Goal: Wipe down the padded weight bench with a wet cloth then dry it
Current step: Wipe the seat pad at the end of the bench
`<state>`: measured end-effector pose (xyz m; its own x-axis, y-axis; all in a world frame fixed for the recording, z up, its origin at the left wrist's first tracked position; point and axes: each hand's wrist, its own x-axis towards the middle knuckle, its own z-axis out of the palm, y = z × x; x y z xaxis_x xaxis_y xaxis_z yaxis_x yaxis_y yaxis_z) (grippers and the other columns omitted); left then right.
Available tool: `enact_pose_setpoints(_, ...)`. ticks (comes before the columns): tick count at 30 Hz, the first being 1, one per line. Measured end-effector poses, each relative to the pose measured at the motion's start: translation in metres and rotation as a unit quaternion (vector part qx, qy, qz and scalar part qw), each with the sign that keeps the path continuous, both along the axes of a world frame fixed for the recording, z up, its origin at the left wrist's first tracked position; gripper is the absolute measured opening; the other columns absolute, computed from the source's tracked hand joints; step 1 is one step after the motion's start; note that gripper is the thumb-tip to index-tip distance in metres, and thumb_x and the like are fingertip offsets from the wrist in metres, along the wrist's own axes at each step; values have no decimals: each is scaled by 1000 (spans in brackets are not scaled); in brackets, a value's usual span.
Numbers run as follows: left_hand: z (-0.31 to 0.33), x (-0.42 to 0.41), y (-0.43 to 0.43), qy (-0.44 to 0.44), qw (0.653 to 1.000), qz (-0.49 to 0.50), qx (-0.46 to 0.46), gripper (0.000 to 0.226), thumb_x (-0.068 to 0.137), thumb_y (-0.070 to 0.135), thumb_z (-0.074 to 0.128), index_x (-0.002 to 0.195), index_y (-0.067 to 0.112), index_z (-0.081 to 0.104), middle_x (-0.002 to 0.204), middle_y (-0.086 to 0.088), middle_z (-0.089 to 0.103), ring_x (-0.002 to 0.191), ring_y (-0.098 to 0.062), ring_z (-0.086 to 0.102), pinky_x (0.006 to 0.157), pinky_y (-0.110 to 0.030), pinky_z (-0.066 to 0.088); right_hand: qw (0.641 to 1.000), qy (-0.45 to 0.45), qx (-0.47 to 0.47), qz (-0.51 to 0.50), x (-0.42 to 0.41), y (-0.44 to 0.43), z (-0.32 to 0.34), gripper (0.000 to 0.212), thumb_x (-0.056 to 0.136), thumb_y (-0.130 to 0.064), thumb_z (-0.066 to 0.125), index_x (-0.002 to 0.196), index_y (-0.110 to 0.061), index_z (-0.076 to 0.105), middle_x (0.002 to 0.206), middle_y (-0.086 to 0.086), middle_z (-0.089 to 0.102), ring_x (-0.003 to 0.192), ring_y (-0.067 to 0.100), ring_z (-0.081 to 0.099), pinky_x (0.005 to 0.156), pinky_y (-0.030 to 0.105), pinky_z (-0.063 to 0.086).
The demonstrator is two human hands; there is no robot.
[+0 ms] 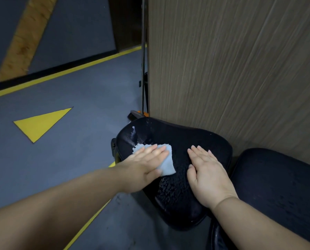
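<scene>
Flat-fingered left hand (147, 159) presses cloth (166, 162) onto seat pad (177, 186); right hand (206, 175) rests spread beside. Wet streaks suggest wiping underway, adjoining pad (280, 186) and drying pending.

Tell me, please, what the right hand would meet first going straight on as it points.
The right hand lies flat on the black padded bench seat, fingers pointing away and slightly left. Ahead is only bare pad, then probably the brown wood-grain wall panel behind the seat's far edge; depth is unclear.
</scene>
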<state>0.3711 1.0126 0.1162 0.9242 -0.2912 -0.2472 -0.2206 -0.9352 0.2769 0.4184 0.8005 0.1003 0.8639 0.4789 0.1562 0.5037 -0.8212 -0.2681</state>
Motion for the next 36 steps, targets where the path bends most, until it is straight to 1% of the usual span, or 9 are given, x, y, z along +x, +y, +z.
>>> enact_pose_setpoints(3,4,27,1,4,1000,20,4,55,106,36,20,153,31,-7,158,18,-17,142,1,-21,110,-18,-19,1000,2,-8,0,-1,1,0,85,75,-45,-2,148,-18,32,155,-5,27,144,3,12,115,18,-5)
enact_pose_setpoints(8,17,71,-3,26,999,37,10,54,106,35,21,155,28,-3,161,13,-12,146,-6,-15,109,-19,-15,1000,-1,-30,6,1,2,0,84,76,-45,-3,149,-18,28,157,-5,23,145,4,9,115,20,-6)
enact_pose_setpoints(11,20,92,-7,29,998,51,19,54,106,34,21,155,25,-1,162,10,-9,148,-9,-13,114,-25,-12,1000,-4,-28,6,2,2,0,82,77,-44,-1,149,-18,30,156,-5,25,145,4,10,116,21,-4)
enact_pose_setpoints(13,21,106,-12,31,997,64,29,55,106,35,21,156,23,1,162,9,-8,148,-10,-11,117,-29,-9,999,-4,-39,8,2,2,1,83,76,-45,-3,150,-20,27,157,-7,22,145,3,8,116,20,-6)
enact_pose_setpoints(17,22,119,-20,30,995,88,43,54,106,35,20,156,21,3,163,7,-5,149,-12,-9,119,-31,-7,999,-1,-46,9,3,2,3,84,76,-45,-5,151,-21,24,158,-8,18,145,2,4,116,21,-8)
enact_pose_setpoints(21,19,101,-20,15,996,86,21,55,106,34,19,156,21,0,163,8,-7,148,-10,-11,116,-28,-10,999,-5,-51,10,3,3,2,83,78,-47,-7,151,-21,22,158,-8,18,145,4,5,115,22,-8)
enact_pose_setpoints(26,10,51,-11,4,998,67,-16,55,106,36,19,155,25,-4,161,12,-12,146,-4,-17,111,-22,-15,999,-2,-50,14,2,1,2,83,79,-49,-7,151,-21,23,158,-7,18,146,5,6,115,21,-9)
enact_pose_setpoints(31,-5,-3,-4,-21,997,57,-37,57,105,37,20,154,27,-8,159,15,-17,137,5,-24,109,-18,-20,999,3,-43,7,2,3,1,62,93,-41,12,150,-20,25,158,-6,20,146,6,8,117,22,-6)
enact_pose_setpoints(36,-14,-24,-4,-23,996,63,-63,56,105,41,19,152,32,-11,148,27,-21,123,13,-39,99,-7,-26,999,-8,-49,6,4,2,-1,85,77,-49,-6,150,-20,26,157,-6,21,146,6,10,116,22,-6)
